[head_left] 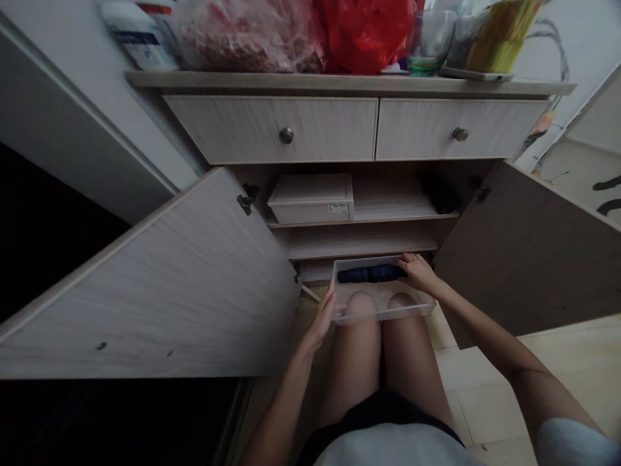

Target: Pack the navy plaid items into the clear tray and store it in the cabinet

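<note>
A clear plastic box (388,316), open at the top, rests over my knees. My left hand (324,317) grips its left wall, thumb and fingers around the edge. Inside, along the far wall, lies a dark blue folded umbrella (371,274), long and narrow. My right hand (416,270) reaches in over the far right corner, with its fingers closed on the umbrella's right end. The fingertips are partly hidden there.
The cabinet's left door (160,278) and right door (533,259) stand open on both sides. A white lidded box (313,200) and a black item (440,193) sit on the upper shelf. Bags (363,35) and a glass (429,42) crowd the cabinet top.
</note>
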### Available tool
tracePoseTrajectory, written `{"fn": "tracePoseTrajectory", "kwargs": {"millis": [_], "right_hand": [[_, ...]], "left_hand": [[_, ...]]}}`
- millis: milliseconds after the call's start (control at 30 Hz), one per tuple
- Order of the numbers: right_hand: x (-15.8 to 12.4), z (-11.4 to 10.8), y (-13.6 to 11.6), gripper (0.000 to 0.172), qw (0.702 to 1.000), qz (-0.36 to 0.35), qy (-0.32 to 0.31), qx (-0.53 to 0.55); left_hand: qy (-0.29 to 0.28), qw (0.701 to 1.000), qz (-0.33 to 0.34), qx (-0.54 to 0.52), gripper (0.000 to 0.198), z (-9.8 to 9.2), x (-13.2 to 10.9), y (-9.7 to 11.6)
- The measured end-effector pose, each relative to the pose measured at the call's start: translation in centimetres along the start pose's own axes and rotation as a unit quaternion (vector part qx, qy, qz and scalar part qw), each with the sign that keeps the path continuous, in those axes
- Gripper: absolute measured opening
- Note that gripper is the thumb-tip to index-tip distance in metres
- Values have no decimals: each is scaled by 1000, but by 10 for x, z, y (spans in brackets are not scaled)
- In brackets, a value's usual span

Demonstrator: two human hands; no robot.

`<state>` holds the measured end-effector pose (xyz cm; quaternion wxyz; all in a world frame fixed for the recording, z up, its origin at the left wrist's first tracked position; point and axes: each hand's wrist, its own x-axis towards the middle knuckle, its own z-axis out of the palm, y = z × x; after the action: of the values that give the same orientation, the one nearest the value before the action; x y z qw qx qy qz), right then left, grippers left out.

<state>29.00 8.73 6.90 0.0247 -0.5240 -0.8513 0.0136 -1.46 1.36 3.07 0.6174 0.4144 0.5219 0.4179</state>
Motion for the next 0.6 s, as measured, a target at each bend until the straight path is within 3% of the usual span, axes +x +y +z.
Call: {"fn": "tracePoseTrajectory", "kwargs": {"millis": [100,200,300,400,500,600], "right_hand": [[3,-6,8,39,1000,-9,0,29],[16,-21,33,29,995,20,31,97],[40,-41,73,24,980,151,102,83],[69,-56,120,36,942,294,159,8],[93,-62,160,49,916,375,141,-24],[108,-59,184,50,908,408,97,-9]], "left_hand": [[2,1000,-1,-9,72,0,2,-2],[3,1000,-3,1,71,-1,3,-4],[11,1000,-12,13,72,-2,5,-6],[12,1000,-15,15,73,-2,6,-7],[12,1000,-20,10,76,-2,7,-7],[10,1000,-19,0,76,-1,6,-5]]}}
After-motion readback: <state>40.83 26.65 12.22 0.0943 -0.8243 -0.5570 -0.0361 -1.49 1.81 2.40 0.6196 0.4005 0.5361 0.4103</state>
